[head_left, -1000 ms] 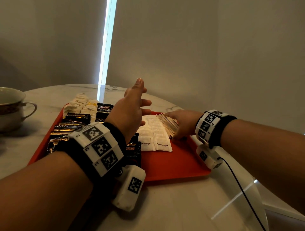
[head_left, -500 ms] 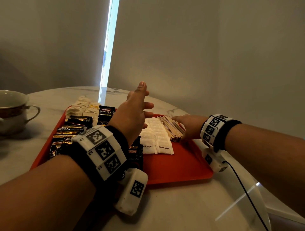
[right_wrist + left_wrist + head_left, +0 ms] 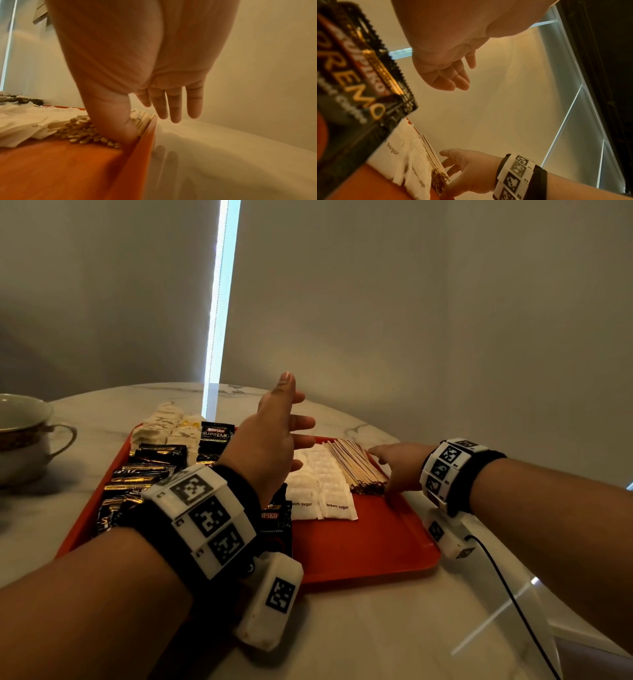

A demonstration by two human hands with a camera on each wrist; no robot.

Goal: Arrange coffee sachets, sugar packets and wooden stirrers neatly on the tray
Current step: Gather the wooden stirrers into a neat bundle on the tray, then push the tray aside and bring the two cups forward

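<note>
Pale marble worktop (image 3: 359, 628) is carrying an orange tray (image 3: 370, 546) holding coffee sachets (image 3: 150, 467), sugar packets (image 3: 322, 484) and wooden stirrers (image 3: 356, 467). Right hand (image 3: 399, 467), fingers straight, is resting its thumb against the stirrers at the tray's right rim. Left hand (image 3: 270, 443) is hovering open above the tray, holding nothing.

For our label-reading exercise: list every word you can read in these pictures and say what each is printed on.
"KOPIKO SUPREMO": black coffee sachet at the tray's far side.
"OPIKO", partly hidden: coffee sachet behind the left wrist.
"brown sugar": white sugar packets.
"REMO": coffee sachet, left wrist view.
Gold-striped sachets: too blurred to read.
Wristband squares: patterns, not words.
</note>
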